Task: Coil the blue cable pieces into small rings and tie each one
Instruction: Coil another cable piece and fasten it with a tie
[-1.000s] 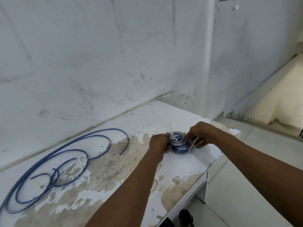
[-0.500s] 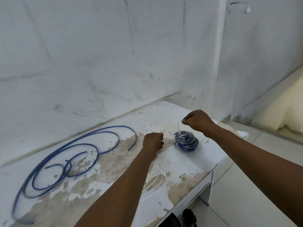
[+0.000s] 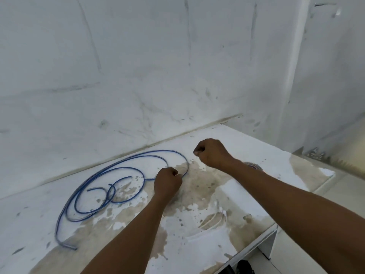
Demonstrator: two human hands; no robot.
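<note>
Behind the right forearm, the tied coil [image 3: 253,166] was almost wholly hidden — only a sliver of blue ring showed on the table [image 3: 256,143], well apart from the loose cable [image 3: 102,175]. What the left hand [image 3: 167,183] held was hard to make out: its fingers were curled at the near end of the cable where the outer loop came round, and the cable appeared to be pinched there, though the contact itself was covered by the knuckles. The right hand [image 3: 212,153] was held above the table as a fist, with nothing seen in it. A few pale ties [image 3: 214,219] lay near the front edge, blurred against the stained surface. A dark object [image 3: 244,267] under the table was cut off by the bottom of the view.

Compared with half a second before, the left hand had been moved off the bare table to the cable end, and the right hand had been shifted leftward away from the coil, which had been in plain sight then. The loose cable was found lying in the same sprawling loops beside the wall [image 3: 138,76].
</note>
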